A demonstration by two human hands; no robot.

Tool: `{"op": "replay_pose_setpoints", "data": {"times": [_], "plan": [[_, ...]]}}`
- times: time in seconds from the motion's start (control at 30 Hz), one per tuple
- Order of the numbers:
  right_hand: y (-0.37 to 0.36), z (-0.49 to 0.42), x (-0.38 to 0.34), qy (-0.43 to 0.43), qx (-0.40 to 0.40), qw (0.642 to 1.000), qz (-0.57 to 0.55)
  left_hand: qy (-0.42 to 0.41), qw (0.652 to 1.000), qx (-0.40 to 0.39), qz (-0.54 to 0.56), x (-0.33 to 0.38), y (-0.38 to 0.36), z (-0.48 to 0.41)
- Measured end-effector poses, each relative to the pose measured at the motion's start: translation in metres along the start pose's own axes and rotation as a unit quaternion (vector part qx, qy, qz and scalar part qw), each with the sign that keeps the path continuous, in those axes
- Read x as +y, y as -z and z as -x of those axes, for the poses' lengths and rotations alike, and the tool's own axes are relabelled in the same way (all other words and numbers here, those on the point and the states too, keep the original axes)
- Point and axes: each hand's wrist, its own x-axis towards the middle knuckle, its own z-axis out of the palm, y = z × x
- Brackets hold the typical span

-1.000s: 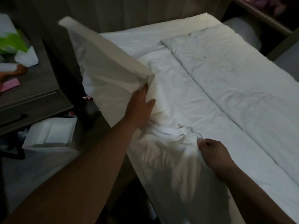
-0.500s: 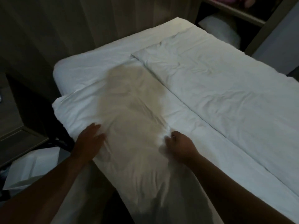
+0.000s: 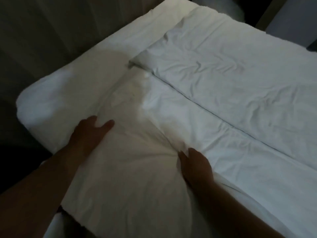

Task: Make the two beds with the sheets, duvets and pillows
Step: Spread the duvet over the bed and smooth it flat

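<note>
A bed with a white sheet (image 3: 56,93) fills the head view. A white duvet (image 3: 240,79) lies along it, creased, with a folded flap (image 3: 130,182) at the near edge. My left hand (image 3: 91,134) rests flat on that flap, fingers spread. My right hand (image 3: 193,167) is on the flap's right side, its fingertips dug into a bunch of fabric from which wrinkles fan out. A pale pillow-like shape (image 3: 221,4) shows blurred beyond the bed's far end.
A dark wooden wall (image 3: 60,31) runs along the bed's head on the left. Dim floor lies below the mattress corner at the left. A grey surface (image 3: 298,19), maybe the other bed, stands at the top right behind a dark post.
One second ago my left hand held the duvet flap raised; it has since been laid down on the bed. Both hands have slid forward along it, and the view has moved closer.
</note>
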Motion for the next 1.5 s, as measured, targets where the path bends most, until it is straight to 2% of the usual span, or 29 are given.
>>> {"op": "replay_pose_setpoints", "data": {"times": [0.1,0.17,0.23,0.3,0.37,0.4,0.47,0.53,0.6,0.63,0.77,0.9,1.0,1.13,1.2,1.37,1.5], "plan": [[0.005,-0.010,-0.007,0.031,0.123,0.990,-0.061,-0.071,0.996,-0.035,-0.037,0.009,0.002,-0.028],[0.019,-0.025,-0.019,0.082,0.197,0.976,-0.036,-0.138,0.989,-0.023,-0.047,0.013,0.005,-0.042],[0.039,-0.051,-0.034,0.140,0.253,0.957,0.006,-0.175,0.983,0.055,-0.025,0.025,0.017,-0.056],[0.058,-0.088,-0.047,0.176,0.301,0.937,0.028,-0.210,0.963,0.170,0.025,0.048,0.036,-0.070],[0.076,-0.128,-0.056,0.166,0.349,0.921,0.047,-0.244,0.933,0.255,0.073,0.083,0.054,-0.087],[0.082,-0.147,-0.056,0.142,0.364,0.919,0.061,-0.256,0.925,0.267,0.083,0.102,0.059,-0.097],[0.085,-0.178,-0.048,0.060,0.314,0.942,0.102,-0.283,0.933,0.216,0.054,0.130,0.052,-0.117],[0.075,-0.188,-0.040,-0.014,0.234,0.961,0.145,-0.274,0.958,0.082,0.024,0.134,0.031,-0.133],[0.056,-0.179,-0.036,-0.009,0.212,0.966,0.150,-0.184,0.982,-0.028,0.042,0.115,0.018,-0.129],[0.047,-0.170,-0.035,0.006,0.201,0.967,0.156,-0.144,0.987,-0.051,0.057,0.100,0.016,-0.120],[0.020,-0.136,-0.024,0.019,0.105,0.983,0.150,-0.060,0.991,-0.063,0.097,0.017,0.035,-0.070],[0.020,-0.151,-0.016,0.005,0.015,0.984,0.177,0.015,0.986,-0.139,0.095,-0.056,0.060,-0.042],[0.025,-0.159,-0.022,-0.006,0.010,0.983,0.184,0.064,0.980,-0.152,0.108,-0.079,0.062,-0.037],[0.026,-0.144,-0.031,-0.005,0.045,0.985,0.169,0.088,0.969,-0.174,0.149,-0.091,0.060,-0.038],[0.024,-0.123,-0.041,0.000,0.037,0.987,0.159,0.072,0.968,-0.174,0.168,-0.091,0.060,-0.034],[0.008,-0.037,-0.070,0.079,0.081,0.992,0.051,0.031,0.978,-0.123,0.163,-0.076,0.058,-0.018],[-0.012,0.026,-0.066,0.113,0.039,0.989,0.093,0.023,0.970,-0.123,0.207,-0.071,0.063,0.003]]}}
